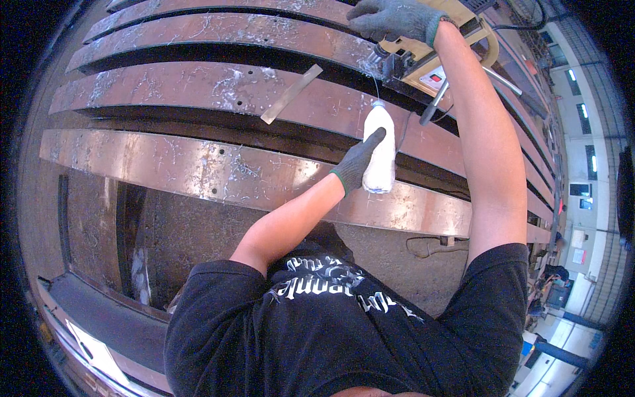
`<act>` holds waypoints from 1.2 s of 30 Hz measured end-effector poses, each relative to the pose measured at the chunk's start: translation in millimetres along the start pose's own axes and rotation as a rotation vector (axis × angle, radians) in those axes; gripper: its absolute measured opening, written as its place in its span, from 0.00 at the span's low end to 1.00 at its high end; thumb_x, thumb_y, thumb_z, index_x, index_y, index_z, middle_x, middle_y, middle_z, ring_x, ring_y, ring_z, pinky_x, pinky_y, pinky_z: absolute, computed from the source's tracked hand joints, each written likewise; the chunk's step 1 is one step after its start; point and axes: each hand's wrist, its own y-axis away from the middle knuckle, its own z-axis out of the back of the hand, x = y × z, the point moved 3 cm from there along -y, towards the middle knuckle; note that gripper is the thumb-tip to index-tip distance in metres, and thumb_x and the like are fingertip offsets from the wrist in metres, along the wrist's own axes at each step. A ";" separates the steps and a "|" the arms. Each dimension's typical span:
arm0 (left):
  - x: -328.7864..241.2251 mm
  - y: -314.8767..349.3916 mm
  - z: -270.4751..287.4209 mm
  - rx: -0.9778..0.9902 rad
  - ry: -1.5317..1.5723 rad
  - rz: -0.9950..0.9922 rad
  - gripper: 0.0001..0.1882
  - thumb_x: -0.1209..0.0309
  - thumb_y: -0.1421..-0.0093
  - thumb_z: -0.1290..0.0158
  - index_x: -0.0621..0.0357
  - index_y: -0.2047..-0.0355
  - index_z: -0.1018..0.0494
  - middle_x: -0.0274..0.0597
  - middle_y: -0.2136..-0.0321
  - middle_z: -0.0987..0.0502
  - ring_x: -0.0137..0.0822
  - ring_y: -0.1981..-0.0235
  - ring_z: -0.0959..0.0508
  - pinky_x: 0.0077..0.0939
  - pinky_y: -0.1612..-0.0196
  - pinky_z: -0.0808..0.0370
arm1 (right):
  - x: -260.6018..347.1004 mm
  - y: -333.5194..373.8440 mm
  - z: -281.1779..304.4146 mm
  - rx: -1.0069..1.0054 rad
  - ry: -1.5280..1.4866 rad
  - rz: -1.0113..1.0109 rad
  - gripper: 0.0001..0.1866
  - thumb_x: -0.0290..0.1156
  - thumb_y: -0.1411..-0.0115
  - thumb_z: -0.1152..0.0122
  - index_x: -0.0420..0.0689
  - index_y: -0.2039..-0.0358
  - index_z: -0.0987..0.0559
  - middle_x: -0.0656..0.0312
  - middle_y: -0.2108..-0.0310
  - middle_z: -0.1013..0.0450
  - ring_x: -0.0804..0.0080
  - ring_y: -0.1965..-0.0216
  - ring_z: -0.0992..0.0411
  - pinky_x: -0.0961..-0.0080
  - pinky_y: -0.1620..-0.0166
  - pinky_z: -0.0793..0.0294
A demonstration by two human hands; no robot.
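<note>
My left hand (358, 161), in a dark grey glove, is wrapped round a white squeeze bottle (380, 151). The bottle stands nearly upright in the view, its narrow nozzle pointing at the cutter end of a yellowish magnetic drill (423, 69). A thin line, a tube or a stream of liquid, runs from the nozzle toward the cutter (378, 55). My right hand (400, 20), gloved too, lies over the top of the drill with its fingers stretched to the left; what is under the palm is hidden. The drill sits on the steel beams, with a red switch on its side.
Several long brown steel beams (178, 89) run across the view, with dark gaps between them and metal shavings scattered on top. A flat metal strip (291, 94) lies across one beam. The drill's feed handles (433, 102) stick out near my right forearm. A cable (430, 248) hangs below the nearest beam.
</note>
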 end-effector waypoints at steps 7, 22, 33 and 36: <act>-3.0 5.8 -2.4 -0.020 -0.002 -0.012 0.27 0.43 0.35 0.41 0.56 0.54 0.23 0.38 0.67 0.18 0.34 0.70 0.17 0.32 0.64 0.16 | -12.8 -14.5 -6.1 -0.029 0.039 -0.053 0.27 0.48 0.35 0.38 0.44 0.41 0.20 0.59 0.52 0.18 0.71 0.58 0.21 0.71 0.52 0.21; -1.9 6.9 -1.1 -0.003 -0.027 -0.036 0.37 0.40 0.38 0.39 0.66 0.50 0.25 0.45 0.63 0.18 0.36 0.67 0.16 0.35 0.62 0.16 | -23.9 -22.2 -11.0 -0.021 0.004 -0.010 0.27 0.47 0.34 0.38 0.42 0.42 0.20 0.57 0.52 0.19 0.69 0.58 0.21 0.69 0.52 0.22; 0.1 5.0 2.2 0.002 -0.042 -0.032 0.39 0.38 0.39 0.39 0.67 0.48 0.26 0.45 0.62 0.18 0.35 0.65 0.17 0.34 0.60 0.17 | -20.1 -20.7 -12.1 -0.013 -0.009 -0.029 0.28 0.47 0.34 0.38 0.41 0.41 0.20 0.55 0.50 0.19 0.68 0.55 0.20 0.70 0.49 0.21; 1.4 4.4 2.7 0.021 -0.030 -0.025 0.39 0.39 0.38 0.39 0.67 0.48 0.26 0.45 0.62 0.18 0.35 0.66 0.17 0.34 0.61 0.17 | -20.4 -21.9 -12.7 -0.013 -0.007 -0.023 0.29 0.47 0.35 0.38 0.41 0.40 0.21 0.55 0.49 0.19 0.67 0.53 0.20 0.70 0.47 0.21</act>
